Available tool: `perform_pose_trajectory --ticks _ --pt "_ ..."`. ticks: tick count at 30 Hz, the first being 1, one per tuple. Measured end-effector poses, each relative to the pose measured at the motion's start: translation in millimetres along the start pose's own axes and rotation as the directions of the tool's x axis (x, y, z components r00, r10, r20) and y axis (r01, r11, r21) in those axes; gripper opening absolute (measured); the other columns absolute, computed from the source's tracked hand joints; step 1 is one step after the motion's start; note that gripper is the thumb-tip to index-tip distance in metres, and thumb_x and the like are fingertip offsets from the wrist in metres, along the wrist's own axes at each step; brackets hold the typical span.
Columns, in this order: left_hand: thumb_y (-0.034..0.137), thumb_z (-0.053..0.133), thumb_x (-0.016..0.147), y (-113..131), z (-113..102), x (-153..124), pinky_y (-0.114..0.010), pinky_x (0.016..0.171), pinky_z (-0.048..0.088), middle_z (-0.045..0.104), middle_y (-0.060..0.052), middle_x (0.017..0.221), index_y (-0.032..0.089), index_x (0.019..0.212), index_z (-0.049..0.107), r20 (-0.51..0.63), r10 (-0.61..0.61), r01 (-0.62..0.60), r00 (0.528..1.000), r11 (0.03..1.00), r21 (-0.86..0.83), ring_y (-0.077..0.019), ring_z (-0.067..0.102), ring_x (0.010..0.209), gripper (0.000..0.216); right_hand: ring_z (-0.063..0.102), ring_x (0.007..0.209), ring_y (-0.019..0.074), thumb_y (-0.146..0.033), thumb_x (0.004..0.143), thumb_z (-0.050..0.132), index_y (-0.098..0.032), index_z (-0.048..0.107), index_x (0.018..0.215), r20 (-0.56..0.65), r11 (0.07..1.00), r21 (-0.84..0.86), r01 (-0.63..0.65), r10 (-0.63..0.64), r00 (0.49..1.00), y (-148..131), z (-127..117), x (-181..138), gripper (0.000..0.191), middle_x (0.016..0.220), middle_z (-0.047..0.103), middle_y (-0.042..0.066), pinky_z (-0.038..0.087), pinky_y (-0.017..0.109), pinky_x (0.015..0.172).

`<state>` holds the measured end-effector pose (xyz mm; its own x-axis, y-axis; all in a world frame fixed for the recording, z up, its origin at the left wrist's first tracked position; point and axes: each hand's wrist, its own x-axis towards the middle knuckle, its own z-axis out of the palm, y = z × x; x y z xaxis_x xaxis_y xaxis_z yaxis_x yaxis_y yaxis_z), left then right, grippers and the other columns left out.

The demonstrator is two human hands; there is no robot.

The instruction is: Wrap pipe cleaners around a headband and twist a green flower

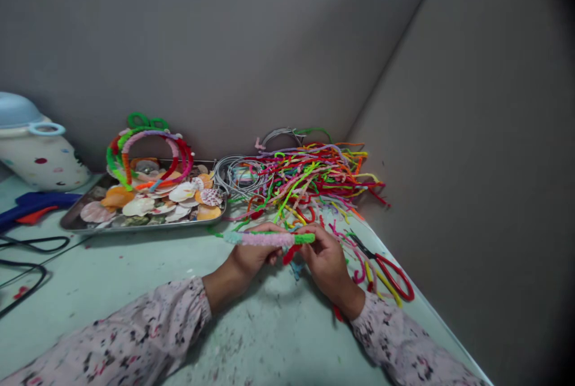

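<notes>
Head view, two hands (255, 255) (327, 261) holding seemingly one fuzzy band (265, 239), one tray (148, 229)

Fuzzy pink-and-green strip (265, 240), in fingers of left hand (251, 259) and right hand (330, 265): far side hidden. Red scrap (338, 313), below right fingers: partly hidden by right wrist (353, 299). Pale item (245, 175), beyond fingers, under wire coil (218, 173): too small to tell. Far left of fingers: cup (40, 161), blue tool (49, 199), black cable (44, 275), cut off by left edge.
</notes>
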<state>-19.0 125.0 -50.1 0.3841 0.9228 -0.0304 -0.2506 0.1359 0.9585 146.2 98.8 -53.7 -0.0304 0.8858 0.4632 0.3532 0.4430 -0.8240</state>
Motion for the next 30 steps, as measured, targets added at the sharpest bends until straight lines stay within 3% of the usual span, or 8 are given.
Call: perform_pose_trajectory --ticks 10,23,30 --pt "0.031 0.067 0.069 0.8 0.7 -1.5 -0.021 0.045 0.032 0.054 0.001 0.056 0.013 0.079 0.064 0.019 -0.047 0.048 0.999 0.996 -0.072 -0.0084 0.046 0.048 0.020 0.056 0.072 0.0145 -0.026 0.083 0.058 -0.019 0.062 0.086 -0.013 0.997 0.076 -0.022 0.023 1.000 -3.8 1.3 0.4 0.009 0.079 0.060 0.002 0.046 0.025 0.064" --pt "0.036 0.068 0.072 5.4 2.4 -2.6 -0.020 0.046 0.032 0.055 0.000 0.061 0.014 0.073 0.064 -0.005 -0.063 0.063 0.998 0.998 -0.032 -0.0075 0.044 0.050 0.023 0.055 0.069 0.0144 -0.026 0.078 0.062 -0.019 0.063 0.076 0.014 0.952 0.227 -0.206 0.208 0.978 -7.0 -0.9 4.0 0.007 0.073 0.060 0.000 0.045 0.025 0.064" --pt "0.043 0.071 0.069 5.0 1.5 -0.4 -0.019 0.042 0.028 0.048 0.004 0.056 0.015 0.074 0.060 0.046 -0.145 0.148 0.988 0.985 -0.085 -0.0065 0.040 0.046 0.030 0.054 0.065 0.0128 -0.025 0.076 0.063 -0.019 0.062 0.078 0.050 0.904 0.285 -0.319 0.319 0.946 -6.0 1.1 3.9 0.007 0.073 0.062 -0.001 0.045 0.024 0.059"
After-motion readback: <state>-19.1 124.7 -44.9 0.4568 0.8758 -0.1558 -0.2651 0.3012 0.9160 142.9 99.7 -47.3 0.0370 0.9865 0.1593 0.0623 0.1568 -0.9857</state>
